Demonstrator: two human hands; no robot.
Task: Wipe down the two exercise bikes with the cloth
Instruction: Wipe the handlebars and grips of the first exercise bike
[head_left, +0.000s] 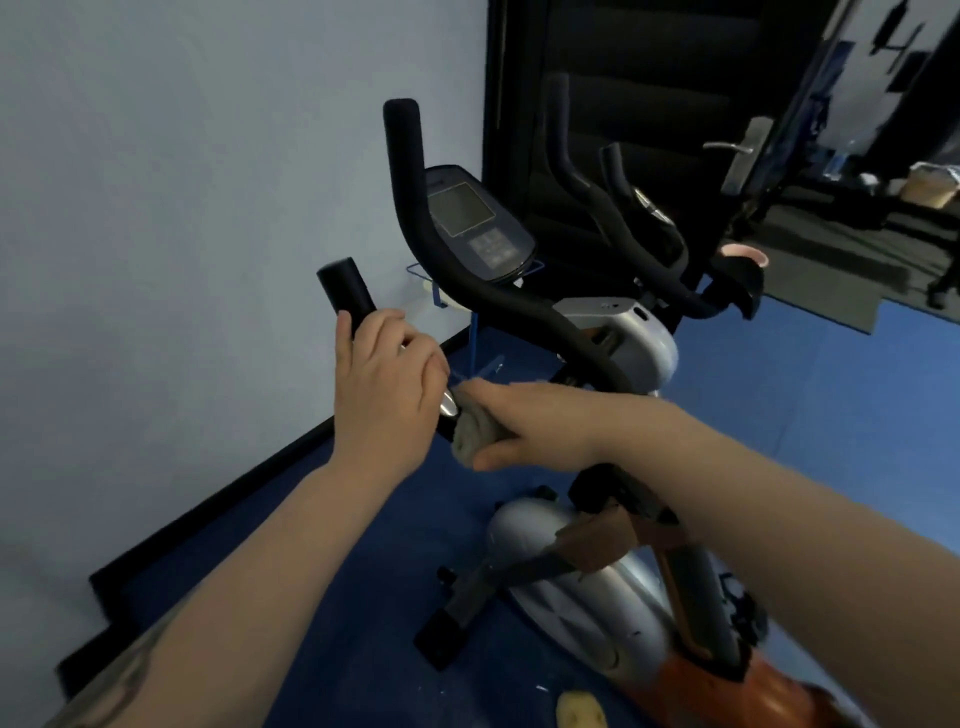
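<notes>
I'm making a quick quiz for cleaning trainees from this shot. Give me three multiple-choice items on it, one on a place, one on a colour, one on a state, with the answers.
1. Where is the cloth?
A. on the floor
B. wrapped on the handlebar
C. over the display

2. What colour is the floor?
A. blue
B. red
C. white

3. What is the left hand doing?
A. hanging free
B. pressing the display
C. gripping the handlebar

Answers:
1 B, the right hand holds the cloth round the bar.
2 A, the mat around the bike is blue.
3 C, its fingers curl round the bar below the black grip end.
</notes>
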